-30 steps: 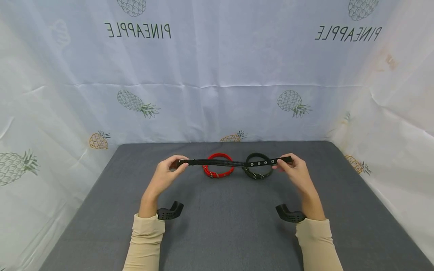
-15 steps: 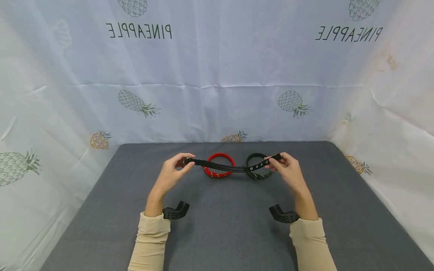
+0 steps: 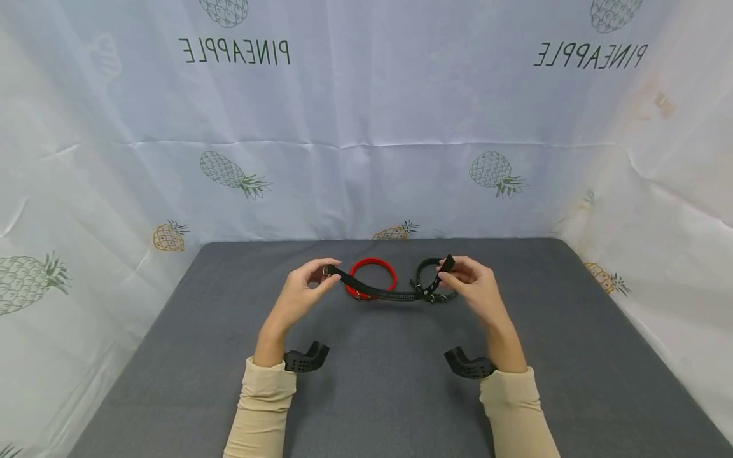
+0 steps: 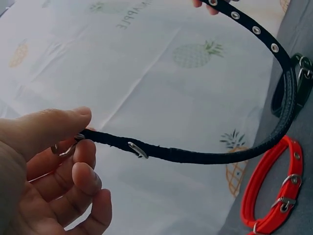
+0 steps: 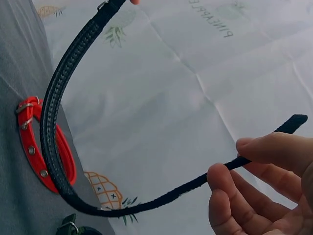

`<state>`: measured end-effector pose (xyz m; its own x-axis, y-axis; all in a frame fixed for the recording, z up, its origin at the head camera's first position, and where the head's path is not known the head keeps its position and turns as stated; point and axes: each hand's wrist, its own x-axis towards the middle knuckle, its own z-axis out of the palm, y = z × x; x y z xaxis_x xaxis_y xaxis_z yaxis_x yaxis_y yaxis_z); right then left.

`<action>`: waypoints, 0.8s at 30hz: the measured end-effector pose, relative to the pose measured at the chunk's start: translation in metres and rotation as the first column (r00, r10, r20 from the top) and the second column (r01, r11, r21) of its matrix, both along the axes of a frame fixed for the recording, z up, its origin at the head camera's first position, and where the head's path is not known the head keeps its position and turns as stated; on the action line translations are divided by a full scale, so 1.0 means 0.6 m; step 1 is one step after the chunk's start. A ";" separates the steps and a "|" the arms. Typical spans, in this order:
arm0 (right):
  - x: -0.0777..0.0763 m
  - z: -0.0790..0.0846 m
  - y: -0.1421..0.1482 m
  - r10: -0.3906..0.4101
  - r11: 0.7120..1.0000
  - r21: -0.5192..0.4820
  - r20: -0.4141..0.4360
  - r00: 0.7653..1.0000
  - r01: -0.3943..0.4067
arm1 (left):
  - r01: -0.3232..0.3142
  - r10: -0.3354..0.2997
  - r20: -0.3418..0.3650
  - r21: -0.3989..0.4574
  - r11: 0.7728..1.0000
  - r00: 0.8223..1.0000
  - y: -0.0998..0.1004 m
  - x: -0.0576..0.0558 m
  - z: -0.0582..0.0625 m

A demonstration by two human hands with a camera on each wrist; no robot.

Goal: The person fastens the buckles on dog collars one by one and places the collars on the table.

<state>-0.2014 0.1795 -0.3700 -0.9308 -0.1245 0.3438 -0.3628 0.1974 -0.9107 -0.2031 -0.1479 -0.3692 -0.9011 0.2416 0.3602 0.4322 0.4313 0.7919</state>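
Between my hands hangs an unbuckled black pet collar [image 3: 395,296], sagging in a curve with its middle low. My left hand [image 3: 298,296] pinches its buckle end between thumb and fingers; in the left wrist view the metal buckle [image 4: 66,149] is partly covered by those fingers, and a metal loop [image 4: 138,150] sits farther along the strap. My right hand [image 3: 478,286] pinches the eyelet end, whose tip [image 5: 292,124] sticks out past the thumb. Behind the strap on the table lie a buckled red collar [image 3: 372,261] and a buckled dark collar [image 3: 420,272].
The grey table [image 3: 389,381] reaches to a white cloth backdrop [image 3: 355,114] printed with pineapples, which also rises at both sides. Black wrist mounts [image 3: 306,357] stick out from both forearms over the table.
Both hands have moved toward each other, the right one farther. The black collar, stretched nearly straight before, now sags into a curve with its right end tilted up. The red and dark collars have stayed put.
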 end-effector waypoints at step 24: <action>0.008 0.009 -0.050 -0.003 0.997 0.082 0.086 0.996 -0.004 | 0.083 -0.079 -0.081 0.055 0.995 0.994 0.037 0.007 0.007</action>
